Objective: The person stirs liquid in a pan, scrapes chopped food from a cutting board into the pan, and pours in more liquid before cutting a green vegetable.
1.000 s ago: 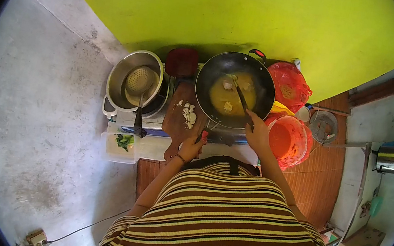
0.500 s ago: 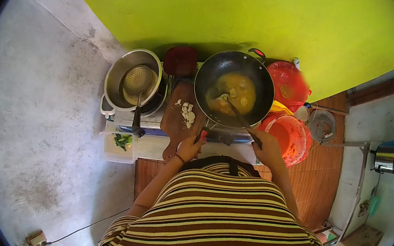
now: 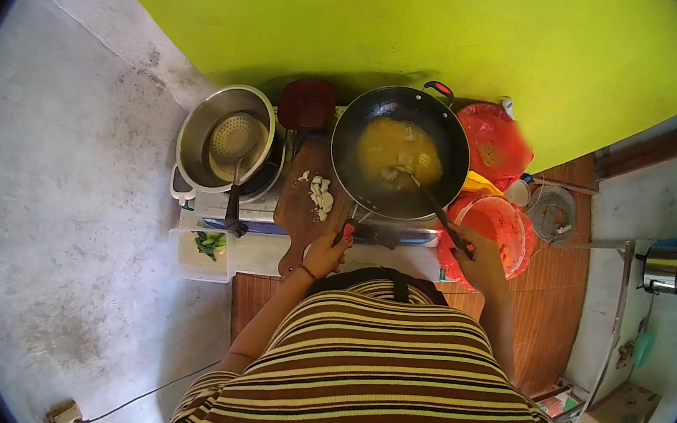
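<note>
A dark wok (image 3: 351,171) holds yellowish broth (image 3: 388,142) with pale pieces in it. My left hand (image 3: 325,253) is closed round the wok's handle (image 3: 346,231) on the near side. In my right hand (image 3: 479,263) is a spatula (image 3: 439,210) with a dark handle, its head dipped among the pale pieces in the broth. Left of the wok lies a wooden chopping board (image 3: 299,207) bearing chopped white pieces (image 3: 321,197), which look like garlic.
A steel pot (image 3: 189,140) with a skimmer (image 3: 235,138) stands at the left. Near it are a plastic tub (image 3: 190,266) with green leaves (image 3: 210,243) and a dark red bowl (image 3: 307,104). Red buckets (image 3: 511,231) and a red basin (image 3: 490,128) sit right of the wok.
My right hand has shifted right and slightly down with the spatula, whose head has moved rightward through the broth. My left hand keeps its grip on the wok's handle.
</note>
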`<state>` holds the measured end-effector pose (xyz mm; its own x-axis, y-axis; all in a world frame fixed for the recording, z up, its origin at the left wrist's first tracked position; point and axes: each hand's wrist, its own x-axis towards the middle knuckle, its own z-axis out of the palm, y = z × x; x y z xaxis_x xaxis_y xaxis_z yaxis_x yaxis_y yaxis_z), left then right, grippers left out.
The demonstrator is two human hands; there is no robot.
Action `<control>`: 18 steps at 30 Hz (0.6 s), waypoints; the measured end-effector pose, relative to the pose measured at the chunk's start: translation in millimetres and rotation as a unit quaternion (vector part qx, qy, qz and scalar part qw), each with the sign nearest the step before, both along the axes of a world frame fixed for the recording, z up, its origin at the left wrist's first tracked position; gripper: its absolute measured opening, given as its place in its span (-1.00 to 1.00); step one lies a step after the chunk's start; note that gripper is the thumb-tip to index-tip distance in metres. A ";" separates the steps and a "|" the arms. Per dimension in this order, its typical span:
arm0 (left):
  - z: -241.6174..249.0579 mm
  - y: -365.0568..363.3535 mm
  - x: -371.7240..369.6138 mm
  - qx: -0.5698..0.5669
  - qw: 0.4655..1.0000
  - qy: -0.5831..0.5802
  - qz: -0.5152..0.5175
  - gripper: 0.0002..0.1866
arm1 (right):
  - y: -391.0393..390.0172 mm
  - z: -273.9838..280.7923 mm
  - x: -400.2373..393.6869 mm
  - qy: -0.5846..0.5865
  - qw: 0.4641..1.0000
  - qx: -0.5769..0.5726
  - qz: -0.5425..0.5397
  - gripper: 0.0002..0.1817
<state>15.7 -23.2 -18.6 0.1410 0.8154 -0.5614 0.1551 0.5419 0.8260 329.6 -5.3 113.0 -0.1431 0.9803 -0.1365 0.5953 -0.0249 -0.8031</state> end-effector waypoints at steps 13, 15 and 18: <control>7.0 1.2 -1.0 -0.013 1.000 0.001 -0.009 -0.62 | 8.9 17.1 0.4 -0.014 0.999 -0.023 0.039 -0.54; 8.9 0.9 0.2 -0.004 1.000 0.001 -0.004 -0.63 | 9.3 6.1 -5.1 -0.007 0.999 0.020 0.027 -0.55; 9.3 0.2 0.0 0.007 1.000 0.009 -0.005 -0.64 | 12.5 10.3 -13.2 0.007 0.999 -0.038 -0.018 -0.55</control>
